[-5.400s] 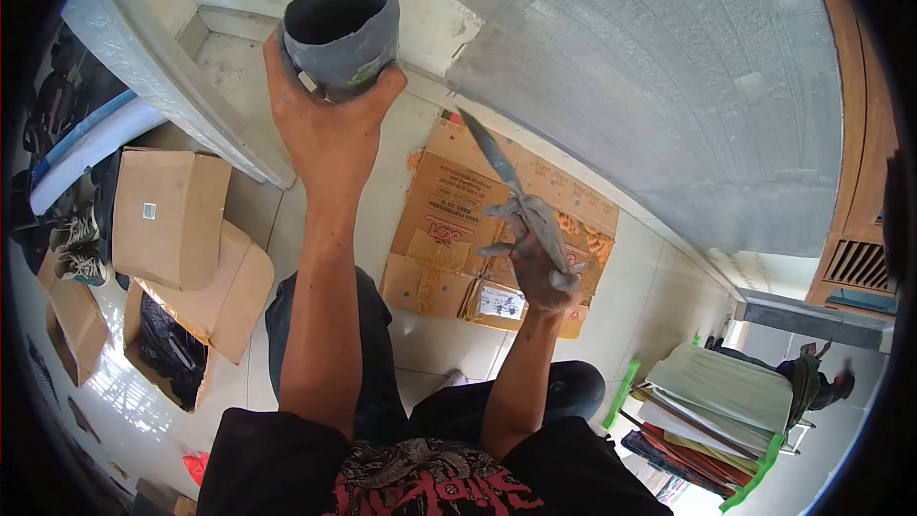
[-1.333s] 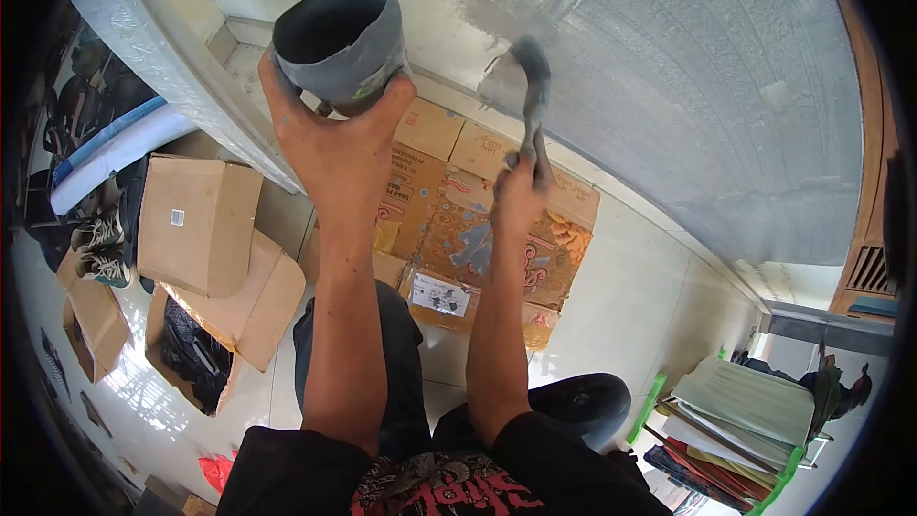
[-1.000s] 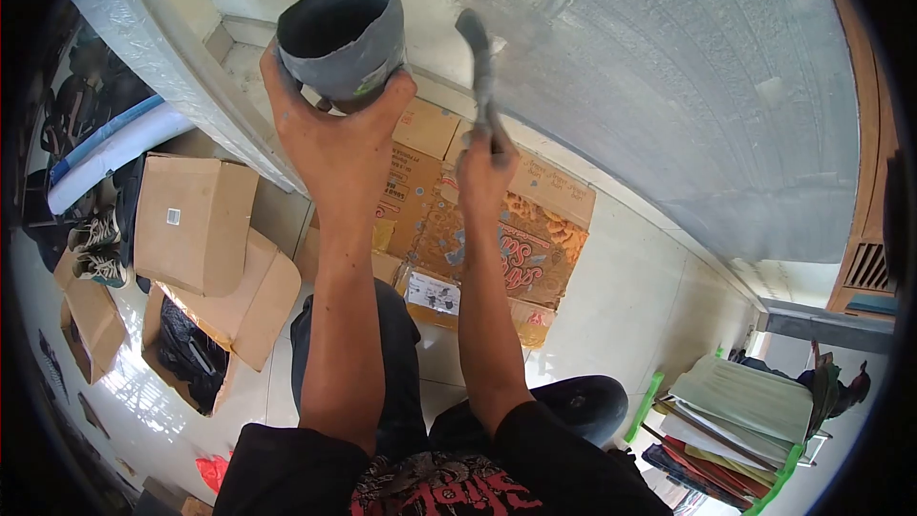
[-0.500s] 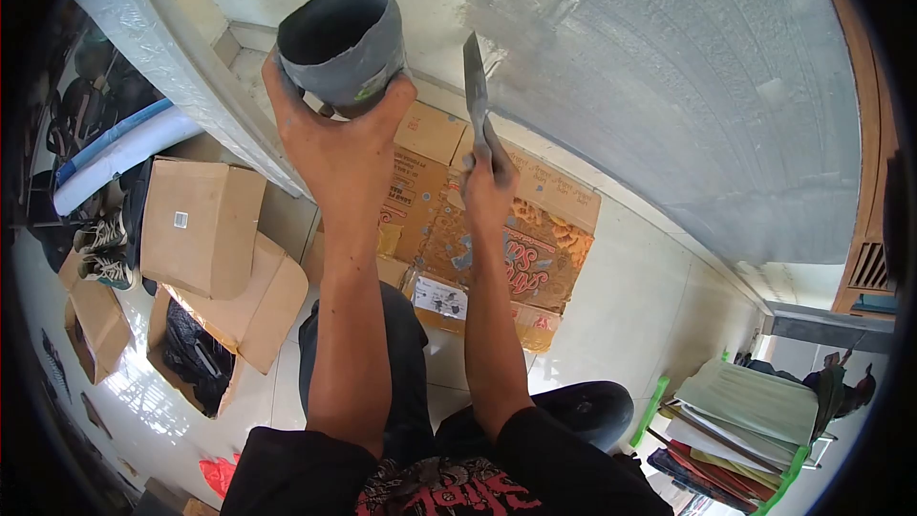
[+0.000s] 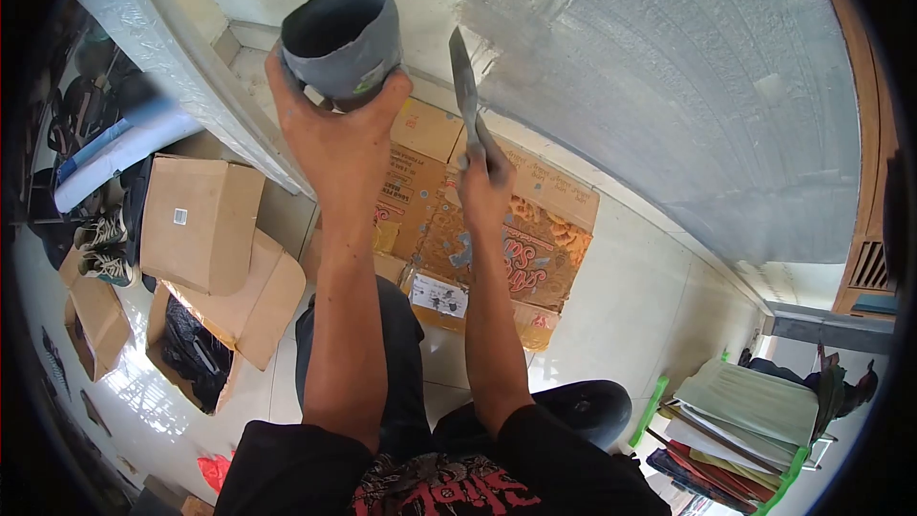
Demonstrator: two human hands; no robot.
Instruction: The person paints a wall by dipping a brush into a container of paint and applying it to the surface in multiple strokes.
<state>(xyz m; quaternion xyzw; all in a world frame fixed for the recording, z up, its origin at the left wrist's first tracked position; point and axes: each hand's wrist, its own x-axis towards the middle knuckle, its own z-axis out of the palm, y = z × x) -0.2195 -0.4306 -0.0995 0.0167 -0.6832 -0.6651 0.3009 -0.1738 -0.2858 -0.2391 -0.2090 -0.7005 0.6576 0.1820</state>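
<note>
Both of my hands are raised in front of the wall. On the left, my left hand point(image 5: 334, 129) is closed around the base of a grey-smeared container point(image 5: 342, 33), thumb on one side and fingers on the other, with its open mouth tilted toward me. Its rim looks slightly out of round, so I judge it thin-walled and easy to squash. The paste coating would make it slippery, and a low, cupping grip suits it best.

Just to the right, my right hand point(image 5: 482, 172) is fisted on the handle of a scraper point(image 5: 464, 76), blade pointing up at the edge of the grey coating point(image 5: 669, 86) on the wall. That blade looks thin and springy, something to hold by the handle only. Flattened cardboard point(image 5: 516, 239) lies on the floor beneath both hands.

Inside, the container is too dark to show how full it is. My fingers hide the scraper's handle. I see the blade nearly edge-on, so I cannot tell what it carries or whether its tip touches the wall.
</note>
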